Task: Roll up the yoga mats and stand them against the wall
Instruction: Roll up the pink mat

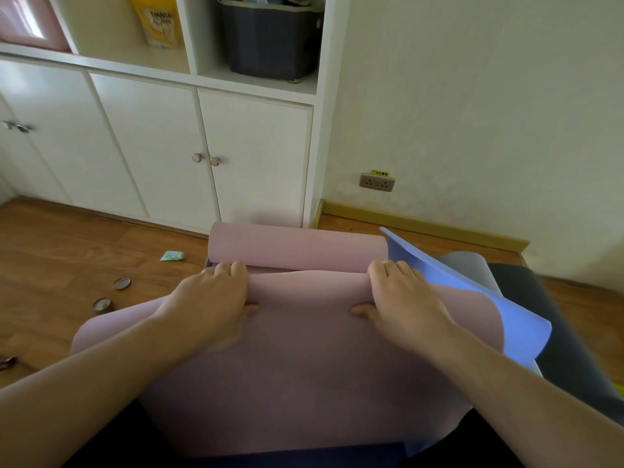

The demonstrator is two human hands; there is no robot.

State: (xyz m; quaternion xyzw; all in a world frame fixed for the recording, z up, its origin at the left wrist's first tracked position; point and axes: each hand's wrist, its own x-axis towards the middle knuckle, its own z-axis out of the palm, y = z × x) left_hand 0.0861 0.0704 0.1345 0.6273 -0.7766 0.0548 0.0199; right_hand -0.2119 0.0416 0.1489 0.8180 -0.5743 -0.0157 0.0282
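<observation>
Both hands, our left hand and right hand, gripped the folded edge of the soft pink foam yoga mat, fingers curled over and thumbs beneath, on the wooden floor near the cream wall. We judged the rolling barely begun; next we needed an even, tight forward roll.

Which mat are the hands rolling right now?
The pink mat; both hands grip its edge. The blue mat lies untouched beside it.
</observation>
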